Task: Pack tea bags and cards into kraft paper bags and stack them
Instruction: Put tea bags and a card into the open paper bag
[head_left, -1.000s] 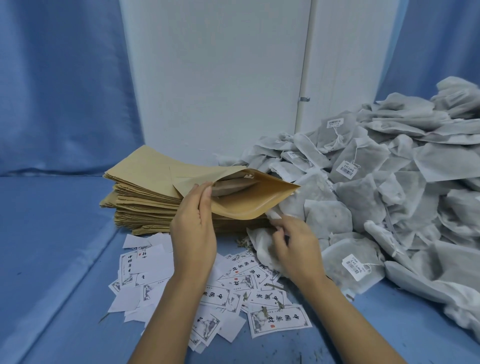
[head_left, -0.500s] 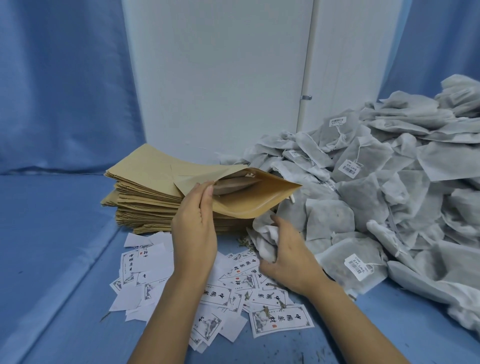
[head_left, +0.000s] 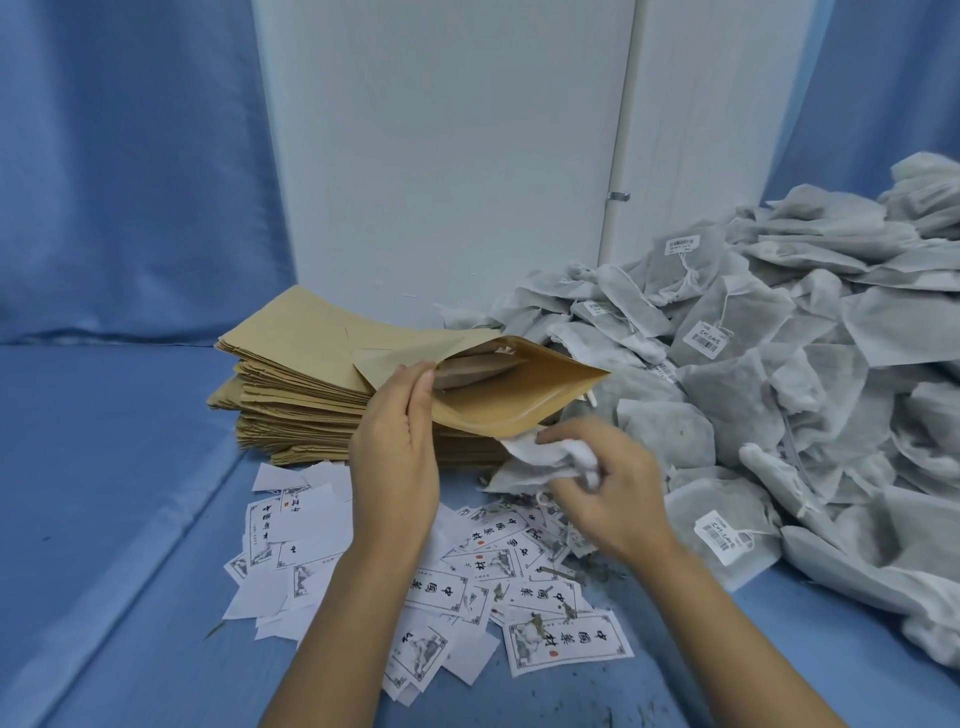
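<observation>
The kraft paper bag (head_left: 519, 400) gapes atop the stack of bags (head_left: 296, 384) toward the desk's (head_left: 130, 519) back edge, its lip pinched by the left hand (head_left: 397, 457). Just beneath its mouth the right hand (head_left: 608, 488) clutches a crumpled tea bag (head_left: 540, 452) above scattered cards (head_left: 566, 642).

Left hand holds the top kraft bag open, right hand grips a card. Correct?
One thing is off: the right hand grips a tea bag, not a card. The head view shows it just below the bag's mouth. The left hand does hold the top kraft bag open.
</observation>
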